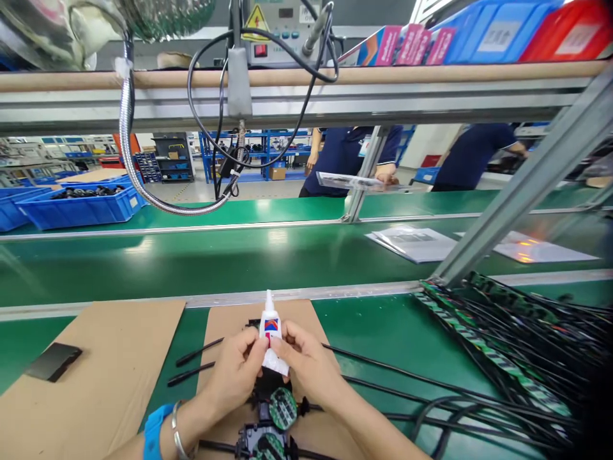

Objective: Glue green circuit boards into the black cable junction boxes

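A white glue tube [271, 342] with a pointed nozzle stands nozzle-up between my hands. My left hand [238, 364] pinches its left side, thumb on the front. From the right, my right hand [311, 365] grips the same tube, its thumb beside the other. Below and behind the hands lie black housings with round green circuit boards [283, 409], on a cardboard sheet [220, 317]. Another round board sits in the nearer housing [266, 444]. Black cables [191, 374] run out to both sides. My hands hide part of the housings.
A bundle of cables and green board strips [498, 351] lies at the right. A black block [54, 361] rests on cardboard at the left. Papers [414, 243] lie beyond. A metal hose [127, 140] hangs from the shelf [383, 76]. Two people [335, 160] stand across the bench.
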Motion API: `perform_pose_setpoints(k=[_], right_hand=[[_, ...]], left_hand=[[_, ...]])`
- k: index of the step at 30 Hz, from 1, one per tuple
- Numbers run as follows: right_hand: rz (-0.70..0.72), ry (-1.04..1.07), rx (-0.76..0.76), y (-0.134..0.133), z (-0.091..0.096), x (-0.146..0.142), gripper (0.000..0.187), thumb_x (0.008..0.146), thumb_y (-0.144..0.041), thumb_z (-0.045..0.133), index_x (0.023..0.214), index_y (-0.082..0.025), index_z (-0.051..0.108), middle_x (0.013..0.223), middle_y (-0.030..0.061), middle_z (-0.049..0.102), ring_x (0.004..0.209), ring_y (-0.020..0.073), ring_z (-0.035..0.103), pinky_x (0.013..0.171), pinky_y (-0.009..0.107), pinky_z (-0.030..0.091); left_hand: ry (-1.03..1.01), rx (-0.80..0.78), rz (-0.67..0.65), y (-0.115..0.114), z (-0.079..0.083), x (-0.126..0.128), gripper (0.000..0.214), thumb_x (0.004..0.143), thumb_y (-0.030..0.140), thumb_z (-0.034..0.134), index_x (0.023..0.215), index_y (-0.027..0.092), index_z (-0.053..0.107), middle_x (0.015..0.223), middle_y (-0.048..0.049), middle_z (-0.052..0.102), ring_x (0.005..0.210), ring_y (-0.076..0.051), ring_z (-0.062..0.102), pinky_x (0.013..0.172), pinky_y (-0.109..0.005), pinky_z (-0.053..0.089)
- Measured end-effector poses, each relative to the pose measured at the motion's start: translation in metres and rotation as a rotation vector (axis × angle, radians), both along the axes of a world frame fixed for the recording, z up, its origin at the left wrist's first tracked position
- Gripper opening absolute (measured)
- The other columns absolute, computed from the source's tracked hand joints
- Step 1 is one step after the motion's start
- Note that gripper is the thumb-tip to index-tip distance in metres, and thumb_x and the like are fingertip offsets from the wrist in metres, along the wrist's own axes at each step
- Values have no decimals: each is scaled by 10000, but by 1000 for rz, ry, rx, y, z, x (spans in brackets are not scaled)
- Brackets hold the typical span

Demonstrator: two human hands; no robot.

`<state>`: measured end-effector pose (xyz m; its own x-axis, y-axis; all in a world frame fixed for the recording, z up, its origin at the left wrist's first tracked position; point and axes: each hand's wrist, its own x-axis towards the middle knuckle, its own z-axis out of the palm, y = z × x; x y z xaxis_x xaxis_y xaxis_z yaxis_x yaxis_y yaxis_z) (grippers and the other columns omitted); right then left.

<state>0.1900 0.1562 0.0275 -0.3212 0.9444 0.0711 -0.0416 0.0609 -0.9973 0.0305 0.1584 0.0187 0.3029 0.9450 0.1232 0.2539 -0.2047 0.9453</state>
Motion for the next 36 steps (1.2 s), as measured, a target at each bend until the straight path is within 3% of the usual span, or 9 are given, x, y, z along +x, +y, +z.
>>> perform_pose_setpoints(k=[6,12,15,19,25,30,34,36], right_hand=[[-98,-38,144,-2,-17,0,404,874,-535,560,726,-162,505,656,-31,436,601,90,363,550,224,309],[-86,-203,247,-9,-15,-5,373,960,-490,405,753,-182,436,669,-36,403,591,87,347,523,217,282],[-90,-273,320,-13,-8,-7,365,957,-458,402,709,-189,396,651,-41,386,585,85,330,523,219,265],[-163,-300,388,-17,-1,-5,366,926,-407,449,653,-190,338,609,-52,345,568,81,301,520,226,231],[-179,-292,455,-22,5,-7,301,904,-386,457,685,-194,380,606,-54,383,549,76,336,500,203,260],[-174,-354,512,-24,9,-7,295,882,-305,456,629,-187,359,573,-55,372,522,69,333,490,209,234],[-192,-326,544,-23,10,-2,209,877,-383,477,829,-184,520,668,-39,466,548,80,411,520,199,321],[-183,-298,698,-21,8,-2,363,845,-495,514,1015,-181,579,736,-12,505,600,108,462,575,227,391]], left_hand=[[-18,-29,-108,-2,-1,0,437,957,521,378,853,142,570,615,19,487,504,-110,443,476,-204,335],[-74,122,-87,-8,-2,-5,422,965,480,404,824,140,609,721,-27,560,651,-142,462,608,-218,389],[-110,49,-69,-14,-8,-4,448,938,524,444,833,134,639,689,-31,558,624,-148,456,566,-221,387],[-186,-67,51,-22,-12,0,530,860,637,507,993,141,638,651,-15,556,540,-138,433,485,-223,357],[-251,-126,138,-26,-16,2,564,781,675,590,973,146,638,596,0,547,491,-129,441,455,-224,345],[-372,-195,151,-25,-7,6,570,713,658,683,1010,179,596,633,12,575,538,-140,516,475,-212,402],[-486,-265,163,-22,9,9,582,648,624,763,987,181,598,535,66,488,406,-75,394,378,-169,299],[-513,-268,208,-19,15,9,571,627,613,784,949,181,598,543,65,505,404,-69,396,376,-165,303]])
